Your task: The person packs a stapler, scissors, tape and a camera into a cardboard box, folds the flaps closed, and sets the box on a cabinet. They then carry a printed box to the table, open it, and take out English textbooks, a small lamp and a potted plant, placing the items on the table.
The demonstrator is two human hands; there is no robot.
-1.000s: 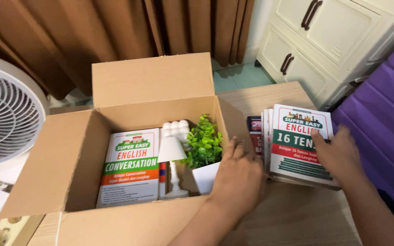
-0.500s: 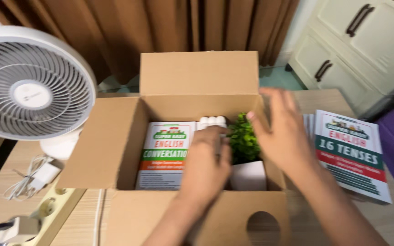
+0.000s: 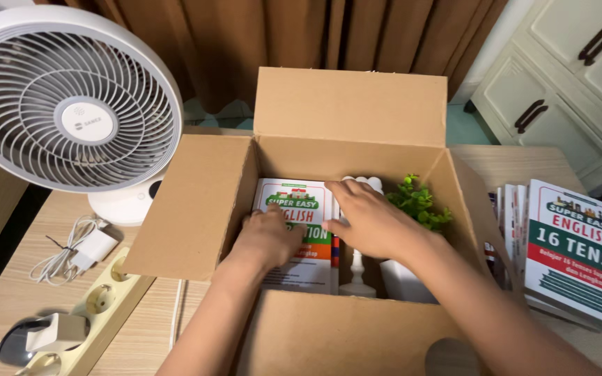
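I see both hands now inside box (image 3: 196, 209). Left hand (image 3: 267, 237) flat, fingers loose, pressing on book (image 3: 294, 209). Right hand (image 3: 367, 219), which hovered above plant (image 3: 419, 202) half second ago, now spread over lamp (image 3: 357, 268), possibly gripping it; hidden. Stack of books (image 3: 580, 244) outside, right.

left hand (image 3: 267, 237) on book (image 3: 294, 209) | right hand (image 3: 371, 223) beside plant (image 3: 419, 202) | inside cardboard box (image 3: 196, 202)
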